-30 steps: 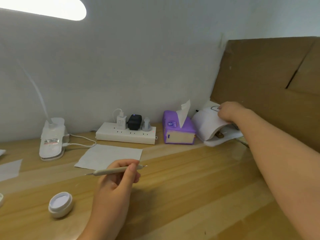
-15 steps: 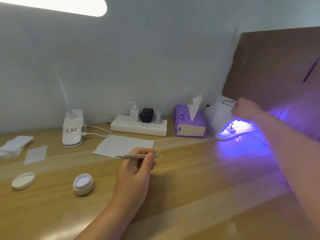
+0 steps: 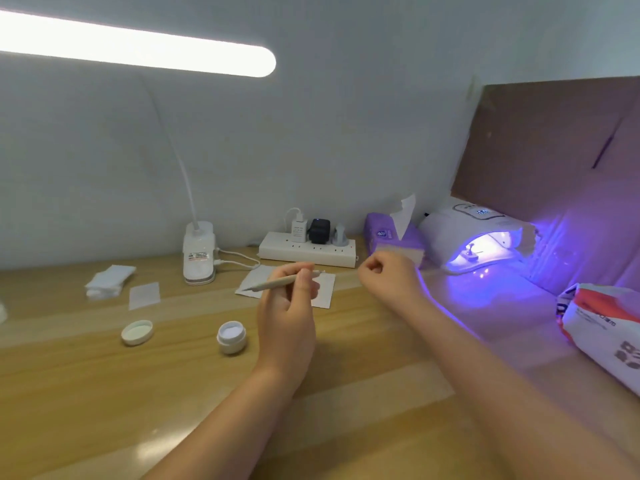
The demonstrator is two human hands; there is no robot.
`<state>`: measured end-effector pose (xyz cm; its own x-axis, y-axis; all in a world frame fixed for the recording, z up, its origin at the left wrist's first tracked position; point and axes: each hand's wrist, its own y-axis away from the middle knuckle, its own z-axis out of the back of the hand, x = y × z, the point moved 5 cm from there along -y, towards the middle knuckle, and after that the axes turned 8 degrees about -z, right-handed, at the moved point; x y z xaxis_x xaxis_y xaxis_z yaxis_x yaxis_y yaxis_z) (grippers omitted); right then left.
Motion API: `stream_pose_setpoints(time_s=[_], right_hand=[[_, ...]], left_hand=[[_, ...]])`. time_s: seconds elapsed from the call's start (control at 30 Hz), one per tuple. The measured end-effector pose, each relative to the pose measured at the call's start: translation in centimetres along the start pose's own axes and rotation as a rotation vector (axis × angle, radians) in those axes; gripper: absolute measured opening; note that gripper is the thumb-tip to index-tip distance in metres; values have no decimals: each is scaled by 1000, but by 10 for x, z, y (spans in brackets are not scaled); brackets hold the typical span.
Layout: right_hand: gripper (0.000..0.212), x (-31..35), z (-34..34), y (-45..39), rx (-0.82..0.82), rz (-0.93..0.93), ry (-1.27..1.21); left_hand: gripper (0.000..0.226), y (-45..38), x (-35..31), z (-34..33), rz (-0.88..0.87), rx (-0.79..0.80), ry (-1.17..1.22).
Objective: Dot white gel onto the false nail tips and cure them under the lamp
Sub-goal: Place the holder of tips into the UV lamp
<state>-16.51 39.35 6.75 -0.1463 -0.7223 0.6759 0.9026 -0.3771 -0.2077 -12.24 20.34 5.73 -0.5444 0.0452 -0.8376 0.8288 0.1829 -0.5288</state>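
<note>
The left hand [image 3: 287, 306] is raised over the wooden desk [image 3: 346, 410], its thumb and fingers pinching a slim beige dotting pen [image 3: 277, 282] that lies nearly level, one tip pointing left and the other right. Behind the hand a white sheet of paper [image 3: 325, 289] lies flat on the desk. The right hand [image 3: 388, 278] hovers beside it with its fingers curled into a loose fist, holding nothing that can be seen. To the right, against the wall, the white curing lamp [image 3: 464, 233] glows violet from its open mouth, and a small stand with a nail tip [image 3: 471, 252] sits inside on the lit floor; how many tips it carries is too small to tell. The violet light spills across the desk and up the brown cardboard [image 3: 554, 150] on the right. The open jar of white gel [image 3: 232, 337] stands just left of the left wrist, and its lid [image 3: 137, 332] lies upturned further left, well apart from it. A purple tissue box [image 3: 388, 237] sits between the lamp and a white power strip [image 3: 308, 251] with three plugs in it. A clip-on desk light [image 3: 199, 254] stands at the back, its bar shining overhead. A stack of white pads [image 3: 110, 280] and a single small sheet [image 3: 144, 295] lie at the left, and a red and white packet [image 3: 602, 327] rests at the right edge.
</note>
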Motion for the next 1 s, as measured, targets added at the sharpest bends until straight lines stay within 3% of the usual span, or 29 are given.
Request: stream_pose_setpoints(time_s=[0.1,0.2,0.4,0.83,0.9,1.0], right_hand=[[10,33,-28,31,126,46,-86],[12,60,-43,50,173,72,-156],[29,111,-62,83,197,185,-236],[14,227,-178,172,544,418,-166],[21,246,-193,191,631,443,-130],[43,268,-222,227,831,536,128]], left_hand=[[16,-20,-16,13,116,-95,132],[15,-31,-37,25,118,-65,192],[15,-30,-58,95,-73,-39,-51],[20,-26,-64,279,-41,-333,-417],[20,-35,-77,304,-71,-367,-503],[22,-45,-93,346,-84,-471,-587]])
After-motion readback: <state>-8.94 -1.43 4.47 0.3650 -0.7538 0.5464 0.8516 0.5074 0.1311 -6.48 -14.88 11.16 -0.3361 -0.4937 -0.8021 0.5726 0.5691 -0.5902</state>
